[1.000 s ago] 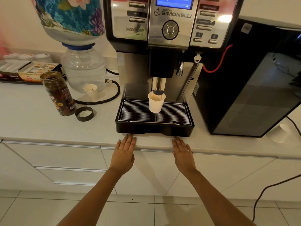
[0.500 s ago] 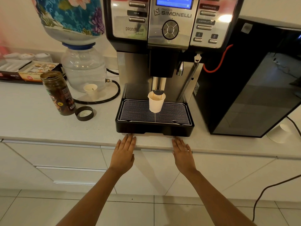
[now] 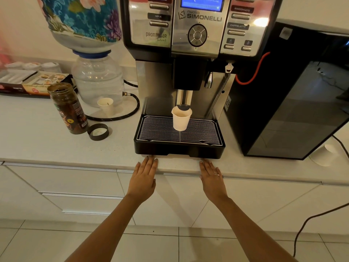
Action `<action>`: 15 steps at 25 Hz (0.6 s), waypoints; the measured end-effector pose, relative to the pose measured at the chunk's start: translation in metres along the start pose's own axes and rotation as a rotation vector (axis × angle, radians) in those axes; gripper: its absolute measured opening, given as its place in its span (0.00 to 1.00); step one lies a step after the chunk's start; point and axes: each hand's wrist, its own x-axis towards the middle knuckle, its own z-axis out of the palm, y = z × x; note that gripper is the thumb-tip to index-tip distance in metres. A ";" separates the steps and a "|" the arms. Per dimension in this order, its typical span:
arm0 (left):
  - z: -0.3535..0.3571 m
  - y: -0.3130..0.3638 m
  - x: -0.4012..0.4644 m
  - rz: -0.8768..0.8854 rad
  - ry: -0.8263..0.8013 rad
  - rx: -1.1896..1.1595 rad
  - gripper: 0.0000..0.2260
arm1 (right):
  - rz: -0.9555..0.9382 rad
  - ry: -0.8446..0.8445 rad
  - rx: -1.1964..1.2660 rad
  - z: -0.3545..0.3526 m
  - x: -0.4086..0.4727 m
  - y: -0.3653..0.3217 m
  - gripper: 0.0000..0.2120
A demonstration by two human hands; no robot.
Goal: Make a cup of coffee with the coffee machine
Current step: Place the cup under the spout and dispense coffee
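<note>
Head view, looking down at a pale counter [image 3: 47, 148] with a Nuova Simonelli coffee machine [image 3: 198, 35] at centre, blue screen lit. White paper cup [image 3: 181, 120] upright on the wire grid of the black drip tray [image 3: 179, 150], directly under the spout [image 3: 183, 107], rim just below the nozzle. Left hand [image 3: 143, 178] flat and palm-down at the counter's front edge, fingers straight and close together, holding nothing, fingertips just short of the tray's left corner. Right hand [image 3: 212, 179] likewise flat and empty, fingers together, a ring on one finger, in front of the tray's right corner. To the left of the machine: open brown jar [image 3: 69, 108] upright, its dark lid [image 3: 98, 131] lying beside it, a second small paper cup [image 3: 106, 106] near a clear water bottle [image 3: 97, 80] with a black hose [image 3: 132, 108] curling round toward the machine. Black cabinet-like appliance [image 3: 292, 91] just right of the machine, another paper cup [image 3: 323, 155] on its side by its front corner
</note>
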 end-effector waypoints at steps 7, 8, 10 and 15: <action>0.000 0.000 -0.001 -0.001 0.005 -0.003 0.32 | -0.002 0.004 0.000 0.001 0.000 0.001 0.25; 0.000 0.000 -0.001 -0.002 0.003 0.002 0.32 | -0.002 0.003 -0.005 0.001 0.000 0.001 0.26; 0.000 0.000 0.000 -0.004 0.000 0.011 0.32 | -0.004 -0.001 -0.015 0.001 0.000 0.001 0.26; 0.000 0.001 -0.001 -0.007 0.003 -0.001 0.31 | -0.001 0.000 -0.001 0.001 0.000 0.001 0.25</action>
